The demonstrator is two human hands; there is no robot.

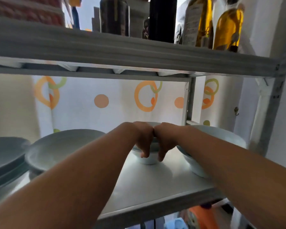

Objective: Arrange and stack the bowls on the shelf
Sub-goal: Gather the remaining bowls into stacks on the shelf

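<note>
A small pale bowl [148, 160] stands on the grey shelf [144, 184], at its middle toward the back. My left hand [143, 138] and my right hand [164, 139] meet over its rim, knuckles touching, with the thumbs down its near side. Both hands grip this bowl, and they hide most of it. A wide pale bowl [61, 146] sits to the left, resting on something below it. Another pale bowl [211, 138] stands to the right, partly behind my right forearm.
Stacked grey plates [5, 156] sit at the far left. The upper shelf [122, 52] hangs low overhead and carries oil bottles [228, 28] and dark bottles [162, 19]. A metal upright [190, 100] stands at the back right. A curtain with orange circles hangs behind.
</note>
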